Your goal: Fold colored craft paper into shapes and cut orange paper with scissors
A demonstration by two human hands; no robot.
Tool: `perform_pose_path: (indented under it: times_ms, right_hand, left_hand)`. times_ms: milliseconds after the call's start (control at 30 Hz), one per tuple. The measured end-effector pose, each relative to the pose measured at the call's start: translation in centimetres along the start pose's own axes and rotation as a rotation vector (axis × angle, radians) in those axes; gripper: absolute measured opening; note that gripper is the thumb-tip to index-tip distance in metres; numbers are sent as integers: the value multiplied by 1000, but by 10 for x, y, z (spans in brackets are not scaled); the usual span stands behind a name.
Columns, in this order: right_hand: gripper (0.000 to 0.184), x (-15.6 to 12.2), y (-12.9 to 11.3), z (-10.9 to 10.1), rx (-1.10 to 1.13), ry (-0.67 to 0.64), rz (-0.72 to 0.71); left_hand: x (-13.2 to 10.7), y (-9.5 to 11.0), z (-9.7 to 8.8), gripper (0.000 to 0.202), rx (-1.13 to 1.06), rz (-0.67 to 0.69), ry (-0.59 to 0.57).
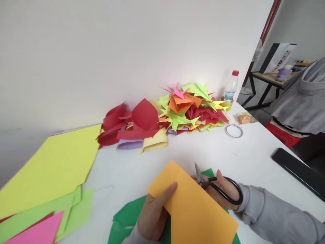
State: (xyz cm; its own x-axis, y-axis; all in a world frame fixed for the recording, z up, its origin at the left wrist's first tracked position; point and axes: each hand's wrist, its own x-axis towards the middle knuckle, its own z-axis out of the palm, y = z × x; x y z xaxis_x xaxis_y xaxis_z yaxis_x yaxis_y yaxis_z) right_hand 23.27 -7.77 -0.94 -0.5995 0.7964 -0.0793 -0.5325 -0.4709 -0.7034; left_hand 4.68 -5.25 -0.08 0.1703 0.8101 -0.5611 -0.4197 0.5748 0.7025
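Note:
My left hand [156,213] grips a folded sheet of orange-yellow paper [193,206], thumb on top and the other fingers underneath. In my right hand [224,191] is a pair of scissors [215,184] with black handles, its blades parted at the paper's upper right edge. One blade points up and away; the other is partly hidden by the paper, so I cannot tell whether it touches. Green paper [129,213] lies on the table beneath both hands and the orange-yellow sheet.
Yellow sheets [63,159], green strips [81,206] and pink paper [40,230] lie left. Rolled red paper [144,115] and a folded-paper pile [188,108] line the wall. Rightward are a bottle [230,88], tape roll [234,130], wrapped snack [244,118] and black phone-like object [299,173].

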Motion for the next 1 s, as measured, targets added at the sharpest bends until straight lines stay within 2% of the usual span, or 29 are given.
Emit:
perform_pose_path:
  times_ms: [333, 500, 700, 1000]
  right_hand:
    - [80, 1, -3, 2, 6, 8, 32]
    - [76, 1, -1, 2, 3, 11, 11]
    - [75, 1, 0, 6, 0, 8, -15]
    - [78, 3, 0, 7, -61, 48, -67]
  left_hand:
    - [-2, 3, 2, 53, 5, -22, 39]
    - [-4, 2, 4, 52, 4, -35, 16]
    - [-11, 0, 11, 47, 20, 27, 25]
    - [-12, 2, 14, 47, 32, 38, 13]
